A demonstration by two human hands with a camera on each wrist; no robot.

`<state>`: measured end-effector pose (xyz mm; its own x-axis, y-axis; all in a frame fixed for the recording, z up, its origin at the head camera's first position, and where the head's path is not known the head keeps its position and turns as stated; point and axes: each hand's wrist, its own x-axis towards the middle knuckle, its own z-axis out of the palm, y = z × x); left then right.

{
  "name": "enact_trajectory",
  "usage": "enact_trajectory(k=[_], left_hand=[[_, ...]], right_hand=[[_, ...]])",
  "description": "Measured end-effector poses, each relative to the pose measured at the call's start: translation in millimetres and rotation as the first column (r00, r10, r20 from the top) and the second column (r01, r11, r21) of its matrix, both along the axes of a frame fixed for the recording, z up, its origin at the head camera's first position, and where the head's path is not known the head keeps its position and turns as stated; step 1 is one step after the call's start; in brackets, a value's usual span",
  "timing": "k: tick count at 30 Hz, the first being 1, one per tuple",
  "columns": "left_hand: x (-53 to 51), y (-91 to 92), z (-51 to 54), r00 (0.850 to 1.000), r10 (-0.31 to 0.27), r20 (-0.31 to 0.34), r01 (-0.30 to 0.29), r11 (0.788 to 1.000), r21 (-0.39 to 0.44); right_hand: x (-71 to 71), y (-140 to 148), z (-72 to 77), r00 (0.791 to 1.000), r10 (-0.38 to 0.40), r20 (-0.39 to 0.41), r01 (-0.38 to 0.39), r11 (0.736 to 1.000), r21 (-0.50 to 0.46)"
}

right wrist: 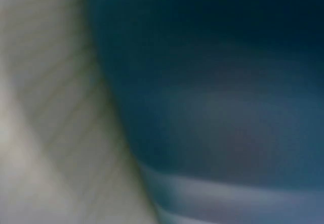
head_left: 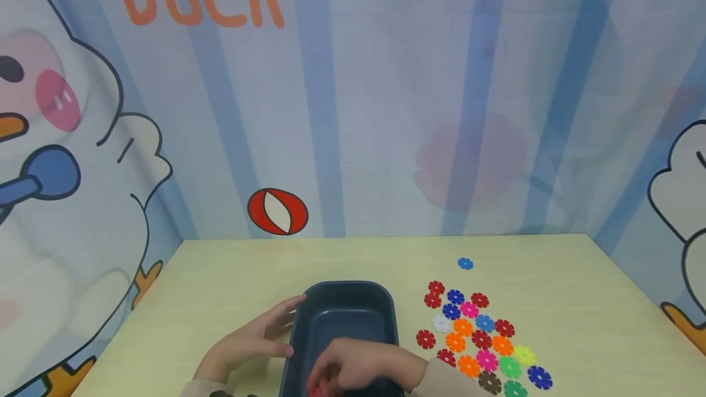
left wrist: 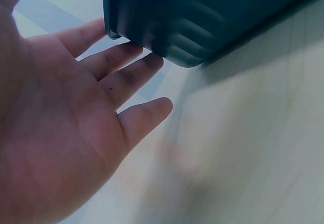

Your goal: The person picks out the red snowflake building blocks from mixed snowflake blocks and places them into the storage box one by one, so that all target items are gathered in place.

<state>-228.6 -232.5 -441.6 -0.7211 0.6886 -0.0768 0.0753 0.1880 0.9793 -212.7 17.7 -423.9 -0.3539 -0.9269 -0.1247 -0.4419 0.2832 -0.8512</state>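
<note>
A dark blue-grey rectangular tray [head_left: 353, 323] stands near the front of the table. My left hand [head_left: 250, 342] is at its left side with fingers spread; in the left wrist view, straight fingertips of that hand [left wrist: 76, 97] meet the tray's outer wall [left wrist: 212, 21]. Reaching over the right rim, my right hand [head_left: 358, 363] is down inside the tray with fingers curled. Those fingers pinch red plastic pieces [head_left: 317, 391], mostly hidden by the hand, so their number cannot be told. The right wrist view is blurred and shows only the tray wall [right wrist: 228, 123] beside a pale surface.
Many notched plastic discs [head_left: 482, 340] in mixed colours lie spread on the pale table [head_left: 237, 262] right of the tray. A single blue disc [head_left: 466, 263] lies farther back. Behind the table hangs a printed curtain [head_left: 386, 109] with duck pictures.
</note>
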Motion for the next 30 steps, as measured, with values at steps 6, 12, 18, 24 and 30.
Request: enact_trajectory(k=[6, 12, 18, 24, 30], left_hand=[[0.3, -0.5, 0.4, 1.0, -0.002, 0.004, 0.002, 1.0, 0.007], [1.1, -0.4, -0.2, 1.0, -0.008, -0.009, 0.009, 1.0, 0.009], [0.0, -1.1, -1.4, 1.0, 0.004, -0.002, -0.004, 1.0, 0.0], [-0.1, -1.0, -1.8, 1.0, 0.015, 0.005, -0.015, 1.0, -0.007], [0.4, -0.3, -1.4, 1.0, 0.015, 0.011, -0.015, 1.0, -0.01]], right_hand=[[0.4, -3.4, -3.5, 0.983, 0.082, -0.165, -0.072, 0.995, 0.066], [2.0, -6.0, -7.3, 0.973, 0.08, -0.217, -0.058, 0.993, 0.104], [3.2, -7.2, -6.8, 0.966, 0.081, -0.245, -0.051, 0.991, 0.127], [3.7, -7.5, -7.2, 0.97, 0.082, -0.228, -0.055, 0.991, 0.122], [2.1, -5.5, -8.0, 0.974, 0.085, -0.212, -0.063, 0.992, 0.11]])
